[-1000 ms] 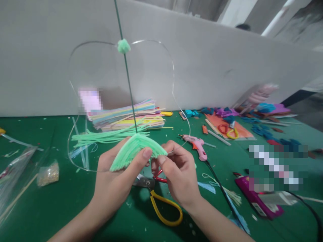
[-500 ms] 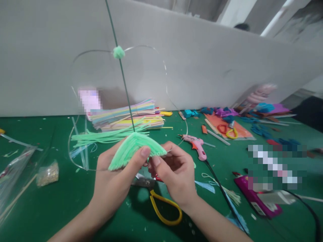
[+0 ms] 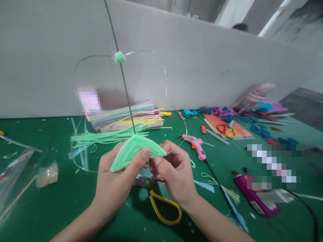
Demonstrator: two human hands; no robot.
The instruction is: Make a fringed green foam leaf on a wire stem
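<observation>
A fan-shaped piece of mint-green pipe cleaners (image 3: pixel 131 151) hangs at the lower end of a thin dark green rod (image 3: pixel 126 89). My left hand (image 3: pixel 118 178) is wrapped round it, thumb pressed on its front. At its lower right edge, my right hand (image 3: pixel 174 171) is closed with thumb and fingertips pinched together; the exact spot they grip is partly hidden. A thin silvery wire loop (image 3: pixel 94 56) runs out from both sides of the piece and up to a fuzzy green ball (image 3: pixel 119 57) on the rod. Beneath the hands lies a cutting tool with yellow handles (image 3: pixel 166 208), its front partly covered.
Behind my hands lie loose green pipe cleaners (image 3: pixel 108 135) and a bundle of coloured ones (image 3: pixel 123 116). To the right are a pink glue gun (image 3: pixel 195 144) with a black cord, a purple box (image 3: pixel 254 193) and scissors (image 3: pixel 227 129). A small bag (image 3: pixel 47 174) lies left.
The rod, ball and wire loop sit slightly lower in view. Both hands keep nearly the same hold on the green piece.
</observation>
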